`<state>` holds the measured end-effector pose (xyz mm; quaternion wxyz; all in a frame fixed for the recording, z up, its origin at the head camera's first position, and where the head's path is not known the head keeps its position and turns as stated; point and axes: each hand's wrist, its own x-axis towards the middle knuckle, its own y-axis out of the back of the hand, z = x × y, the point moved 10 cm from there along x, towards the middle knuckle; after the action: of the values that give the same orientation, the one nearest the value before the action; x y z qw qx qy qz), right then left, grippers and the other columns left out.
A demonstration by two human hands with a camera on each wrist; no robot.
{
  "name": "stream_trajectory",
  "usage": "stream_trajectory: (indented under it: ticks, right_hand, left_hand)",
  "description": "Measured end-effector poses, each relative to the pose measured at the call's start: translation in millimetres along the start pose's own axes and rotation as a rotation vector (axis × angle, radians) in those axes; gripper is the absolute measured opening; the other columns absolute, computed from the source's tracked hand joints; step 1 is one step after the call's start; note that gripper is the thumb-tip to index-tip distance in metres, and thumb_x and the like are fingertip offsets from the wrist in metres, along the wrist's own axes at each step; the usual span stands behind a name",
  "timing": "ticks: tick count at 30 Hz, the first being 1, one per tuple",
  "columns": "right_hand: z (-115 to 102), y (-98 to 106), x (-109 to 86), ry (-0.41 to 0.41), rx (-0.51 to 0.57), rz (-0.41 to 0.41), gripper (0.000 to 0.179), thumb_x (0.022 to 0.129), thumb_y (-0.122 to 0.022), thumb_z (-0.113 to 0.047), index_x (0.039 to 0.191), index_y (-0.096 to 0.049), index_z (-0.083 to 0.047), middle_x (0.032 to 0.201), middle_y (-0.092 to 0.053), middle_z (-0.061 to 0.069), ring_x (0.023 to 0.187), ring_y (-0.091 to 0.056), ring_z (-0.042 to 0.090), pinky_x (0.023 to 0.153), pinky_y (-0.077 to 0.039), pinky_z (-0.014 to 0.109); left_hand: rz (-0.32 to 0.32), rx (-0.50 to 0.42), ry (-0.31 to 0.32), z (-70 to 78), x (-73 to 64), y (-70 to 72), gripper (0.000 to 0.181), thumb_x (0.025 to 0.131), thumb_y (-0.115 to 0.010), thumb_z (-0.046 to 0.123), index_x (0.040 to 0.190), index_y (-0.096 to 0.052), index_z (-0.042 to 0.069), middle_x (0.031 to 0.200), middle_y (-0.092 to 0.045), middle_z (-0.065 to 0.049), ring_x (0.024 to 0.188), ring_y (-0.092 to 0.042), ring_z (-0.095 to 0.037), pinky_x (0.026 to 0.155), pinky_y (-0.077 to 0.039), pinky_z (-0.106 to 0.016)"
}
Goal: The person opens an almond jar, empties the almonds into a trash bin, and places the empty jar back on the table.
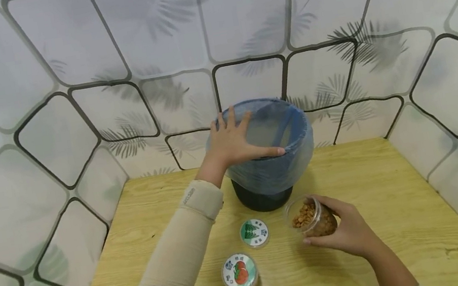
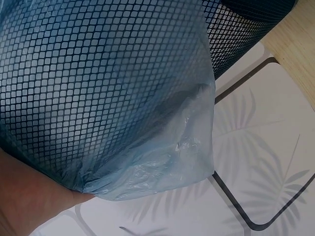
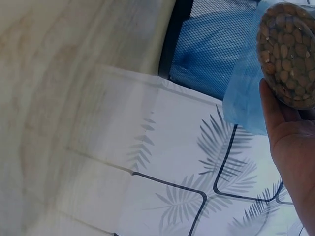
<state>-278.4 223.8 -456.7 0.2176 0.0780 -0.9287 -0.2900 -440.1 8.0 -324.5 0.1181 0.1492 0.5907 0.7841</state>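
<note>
A mesh waste bin (image 2: pixel 98 98) lined with a blue plastic bag (image 1: pixel 270 176) stands at the back of the table. My left hand (image 1: pixel 231 142) rests at the bin's left rim, fingers spread and straight, the thumb along the front edge. In the left wrist view, part of that hand (image 2: pixel 34 196) shows beside the bag. My right hand (image 1: pixel 346 227) grips a clear plastic tub (image 1: pixel 324 220) of brown peanuts (image 1: pixel 304 215), in front of the bin and to its right. The tub tilts, its lidless mouth facing left. In the right wrist view, peanuts (image 3: pixel 290 54) show through its base.
On the wooden table (image 1: pixel 167 207) lies a round lid (image 1: pixel 254 233) with a green picture, just in front of the bin. Nearer me is a tub with a tomato-picture lid (image 1: pixel 240 273). Patterned cloth walls (image 1: pixel 182 100) enclose the table behind and at both sides.
</note>
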Motion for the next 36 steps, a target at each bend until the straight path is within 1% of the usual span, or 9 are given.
stream_trajectory:
  ticks: [6,10,14,17,22,25,28,32,36]
  right_hand:
    - [-5,13,3.4,0.009,-0.025,0.028,0.095,0.068,-0.104,-0.027,0.151,-0.060,-0.014,0.140,-0.069,0.009,0.120,-0.072,0.022,0.098,-0.060,0.027]
    - [-6,24,6.9,0.027,-0.036,0.049,0.096,0.067,-0.104,-0.021,0.152,-0.059,-0.014,0.140,-0.069,0.010,0.121,-0.067,0.006,0.099,-0.056,0.020]
    - [-6,35,10.4,0.035,-0.030,0.073,0.097,0.066,-0.104,-0.016,0.152,-0.059,-0.022,0.140,-0.069,0.009,0.122,-0.061,-0.006,0.101,-0.052,0.014]
    - [-10,43,13.7,0.041,-0.024,0.085,0.097,0.067,-0.104,-0.014,0.152,-0.059,-0.025,0.141,-0.069,0.010,0.122,-0.061,-0.007,0.102,-0.051,0.012]
    - [-18,54,20.7,0.042,-0.030,0.101,0.097,0.067,-0.103,-0.012,0.152,-0.059,-0.025,0.141,-0.068,0.015,0.122,-0.060,-0.008,0.100,-0.050,0.010]
    - [-21,61,26.0,0.039,-0.037,0.113,0.096,0.067,-0.103,-0.011,0.152,-0.059,-0.025,0.140,-0.069,0.013,0.121,-0.060,-0.010,0.099,-0.048,0.007]
    - [-25,66,31.1,0.056,-0.036,0.135,0.095,0.067,-0.102,-0.008,0.151,-0.060,-0.024,0.138,-0.070,0.011,0.119,-0.062,-0.009,0.097,-0.049,0.006]
    - [-30,72,35.9,0.066,-0.019,0.155,0.094,0.068,-0.101,-0.004,0.151,-0.061,-0.020,0.138,-0.070,0.013,0.117,-0.063,-0.009,0.094,-0.050,0.005]
    - [-32,75,39.1,0.047,0.000,0.161,0.092,0.070,-0.099,-0.002,0.152,-0.060,-0.015,0.139,-0.069,0.016,0.117,-0.063,-0.010,0.093,-0.050,0.005]
  left_hand:
    - [-0.008,-0.013,0.012,0.3,-2.1,0.9,0.132,0.069,-0.060,0.100,0.173,-0.013,0.033,0.179,0.006,-0.019,0.163,0.002,-0.054,0.131,-0.004,-0.070]
    - [-0.019,-0.003,0.021,0.3,-2.1,0.2,0.133,0.069,-0.060,0.100,0.173,-0.013,0.032,0.179,0.007,-0.019,0.163,0.003,-0.053,0.131,-0.002,-0.069]
    - [-0.019,0.001,0.021,0.5,-0.8,-0.7,0.134,0.068,-0.059,0.101,0.173,-0.012,0.032,0.179,0.008,-0.019,0.163,0.003,-0.053,0.132,-0.001,-0.068]
    - [-0.024,0.006,0.027,0.0,0.0,-1.4,0.135,0.067,-0.057,0.103,0.173,-0.010,0.033,0.179,0.010,-0.019,0.163,0.003,-0.053,0.132,-0.001,-0.068]
    - [-0.033,0.018,0.036,-0.6,0.2,-2.6,0.136,0.067,-0.056,0.103,0.173,-0.008,0.033,0.179,0.011,-0.018,0.163,0.003,-0.052,0.132,-0.003,-0.068]
    - [-0.024,0.019,0.035,-0.7,0.7,-2.4,0.135,0.068,-0.058,0.102,0.173,-0.010,0.032,0.179,0.009,-0.019,0.163,0.003,-0.053,0.131,-0.004,-0.069]
    - [-0.022,0.016,0.035,-1.2,1.3,-2.9,0.136,0.068,-0.058,0.102,0.173,-0.010,0.032,0.179,0.009,-0.018,0.163,0.003,-0.052,0.131,-0.003,-0.069]
    - [-0.030,0.019,0.037,-1.2,1.3,-3.3,0.137,0.067,-0.056,0.103,0.173,-0.009,0.031,0.179,0.009,-0.018,0.164,0.004,-0.051,0.131,-0.003,-0.069]
    - [-0.042,0.021,0.041,-1.6,1.1,-3.8,0.137,0.068,-0.056,0.103,0.173,-0.007,0.031,0.179,0.010,-0.018,0.164,0.005,-0.051,0.132,-0.002,-0.068]
